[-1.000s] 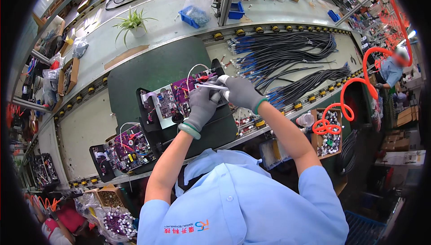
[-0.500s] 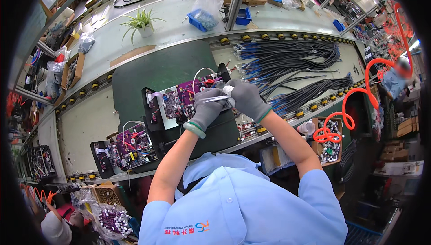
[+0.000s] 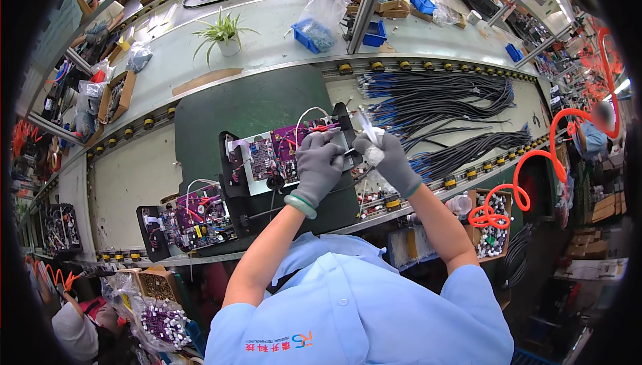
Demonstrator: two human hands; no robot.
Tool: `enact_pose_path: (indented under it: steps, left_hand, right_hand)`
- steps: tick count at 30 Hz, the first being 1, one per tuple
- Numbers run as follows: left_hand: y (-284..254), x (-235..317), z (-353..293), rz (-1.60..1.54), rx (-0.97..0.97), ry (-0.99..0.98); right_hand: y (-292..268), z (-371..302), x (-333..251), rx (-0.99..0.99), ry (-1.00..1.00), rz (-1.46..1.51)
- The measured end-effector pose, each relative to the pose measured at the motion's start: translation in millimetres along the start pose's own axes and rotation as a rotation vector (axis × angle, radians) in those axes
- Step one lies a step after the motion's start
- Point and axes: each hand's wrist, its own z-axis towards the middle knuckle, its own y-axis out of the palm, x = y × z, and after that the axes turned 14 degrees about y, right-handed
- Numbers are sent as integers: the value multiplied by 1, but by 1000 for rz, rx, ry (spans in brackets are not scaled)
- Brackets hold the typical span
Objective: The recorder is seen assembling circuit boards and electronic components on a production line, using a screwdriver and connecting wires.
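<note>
Both my hands wear grey gloves. My right hand (image 3: 396,166) is closed around a slim silver-white tool with a white-wrapped part (image 3: 372,139); its thin end points up and away. To its left, my left hand (image 3: 318,166) rests over the right part of an electronic unit (image 3: 261,158) with purple circuit boards and black end plates. The left fingers are bent and closed together near the right end plate (image 3: 346,124), and what they pinch, if anything, is hidden. A white cable (image 3: 309,109) arches above that unit, and a black cable hangs below the left hand.
A similar unit (image 3: 194,221) stands at the near left. Bundles of black cables (image 3: 441,97) with blue ends lie at the right. Yellow rollers line the bench. Beyond are a potted plant (image 3: 227,45) and blue bins (image 3: 314,36). An orange coiled hose (image 3: 518,191) hangs at right.
My right hand has drawn slightly away from my left, and the tool has swung from pointing left across the left hand to pointing up. The whole view has shifted slightly.
</note>
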Motion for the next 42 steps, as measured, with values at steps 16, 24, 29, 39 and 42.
enact_pose_path:
  steps: [16, 24, 29, 39, 42]
  left_hand:
    - [6, -6, -1, 245, 72, 148]
    - [15, 4, -5, 339, 34, 192]
    - [21, 1, 1, 274, 42, 218]
    - [-28, -22, 42, 269, -28, 225]
    - [-52, -55, 63, 427, -222, -27]
  right_hand:
    - [6, 22, 6, 168, -668, -1191]
    - [-2, 61, -11, 36, -547, -1237]
    - [1, 66, -10, 64, -239, -922]
    - [-21, 53, -40, 6, -55, 172]
    - [-9, 53, -48, 54, -74, 52]
